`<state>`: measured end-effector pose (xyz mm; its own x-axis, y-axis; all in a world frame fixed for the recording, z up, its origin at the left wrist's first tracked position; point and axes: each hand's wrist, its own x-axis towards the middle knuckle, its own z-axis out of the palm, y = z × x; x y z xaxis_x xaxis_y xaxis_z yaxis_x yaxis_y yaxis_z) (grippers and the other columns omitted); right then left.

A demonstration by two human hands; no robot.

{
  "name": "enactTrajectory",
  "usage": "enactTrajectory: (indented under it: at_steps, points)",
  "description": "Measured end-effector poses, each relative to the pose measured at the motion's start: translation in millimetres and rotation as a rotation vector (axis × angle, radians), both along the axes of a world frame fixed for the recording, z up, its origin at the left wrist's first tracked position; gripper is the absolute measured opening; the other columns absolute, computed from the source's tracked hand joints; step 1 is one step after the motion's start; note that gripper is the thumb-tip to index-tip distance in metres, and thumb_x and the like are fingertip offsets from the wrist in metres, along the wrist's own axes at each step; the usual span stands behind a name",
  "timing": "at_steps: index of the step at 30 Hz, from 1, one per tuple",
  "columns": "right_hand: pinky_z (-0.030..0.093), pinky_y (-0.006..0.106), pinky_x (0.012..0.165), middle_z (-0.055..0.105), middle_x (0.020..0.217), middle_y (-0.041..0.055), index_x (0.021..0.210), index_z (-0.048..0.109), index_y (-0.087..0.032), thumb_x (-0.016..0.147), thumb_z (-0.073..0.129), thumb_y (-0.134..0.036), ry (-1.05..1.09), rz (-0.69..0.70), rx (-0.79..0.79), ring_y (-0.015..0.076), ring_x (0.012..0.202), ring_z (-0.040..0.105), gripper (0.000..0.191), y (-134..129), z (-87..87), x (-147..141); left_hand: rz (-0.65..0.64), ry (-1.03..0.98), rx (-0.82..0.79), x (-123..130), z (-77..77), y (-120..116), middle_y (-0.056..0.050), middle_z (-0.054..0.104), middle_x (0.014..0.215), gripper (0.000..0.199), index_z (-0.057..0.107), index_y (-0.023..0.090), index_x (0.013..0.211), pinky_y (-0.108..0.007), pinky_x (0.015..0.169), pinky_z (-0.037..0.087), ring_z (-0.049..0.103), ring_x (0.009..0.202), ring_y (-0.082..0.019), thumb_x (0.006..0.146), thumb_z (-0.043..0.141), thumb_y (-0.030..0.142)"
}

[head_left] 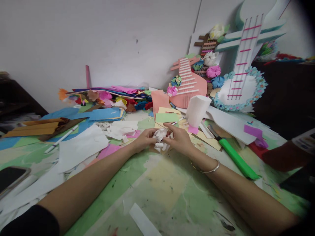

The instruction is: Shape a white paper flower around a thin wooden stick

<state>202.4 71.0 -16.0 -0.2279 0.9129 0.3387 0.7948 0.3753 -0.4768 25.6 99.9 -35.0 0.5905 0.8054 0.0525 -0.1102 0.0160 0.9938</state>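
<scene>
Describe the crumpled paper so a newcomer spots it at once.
On the green-patterned table, follow the bare forearms inward. Between left hand and right hand is the crumpled paper, a jagged clump, unlike the smooth white roll behind it.

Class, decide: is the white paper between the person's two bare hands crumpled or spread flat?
Crumpled: the white paper shows bunched, uneven folds, with the left hand and right hand on either side.
</scene>
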Motion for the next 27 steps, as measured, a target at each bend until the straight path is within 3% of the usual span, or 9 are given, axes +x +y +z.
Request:
enactTrajectory:
  at_steps: [5,12,20,27]
  points:
    - [0.037,0.027,0.062,0.069,0.095,0.0068,0.126,0.052,-0.02,0.074,0.06,-0.043,-0.051,-0.071,0.041,0.0215,0.078,0.061,0.058,-6.8,2.1,-5.5,-0.104,-0.073,0.017,3.8,3.2,-2.4,-0.005,0.067,0.09,0.045,0.063,0.013,0.1,-0.025,0.07,0.044,0.059,0.082,-0.019,0.055,0.062,0.015]
    - [0.035,0.026,0.06,0.069,0.093,0.0056,0.128,0.049,-0.022,0.073,0.058,-0.035,-0.036,-0.085,0.014,0.0206,0.074,0.06,0.057,-7.0,-1.0,-5.4,0.041,-0.002,0.034,10.0,5.4,-7.7,-0.006,0.067,0.092,0.034,0.061,0.011,0.099,-0.026,0.074,0.045,0.06,0.082,-0.017,0.067,0.066,0.021]
    - [0.037,0.025,0.059,0.069,0.088,0.0044,0.125,0.053,-0.022,0.07,0.058,-0.027,0.067,-0.103,-0.019,0.0171,0.068,0.057,0.056,-1.2,-1.1,-1.4,0.144,-0.02,0.091,8.9,-5.9,-2.1,-0.008,0.068,0.099,0.037,0.06,0.012,0.097,-0.03,0.084,0.046,0.063,0.092,-0.018,0.061,0.062,0.007]
    - [0.04,0.025,0.06,0.069,0.089,0.004,0.12,0.057,-0.022,0.07,0.056,-0.024,0.138,-0.089,-0.02,0.0151,0.065,0.056,0.049,1.7,-2.5,-1.1,0.163,0.066,0.146,8.5,-5.4,-3.5,-0.009,0.067,0.102,0.039,0.06,0.011,0.102,-0.029,0.078,0.049,0.064,0.085,-0.018,0.064,0.068,0.019]
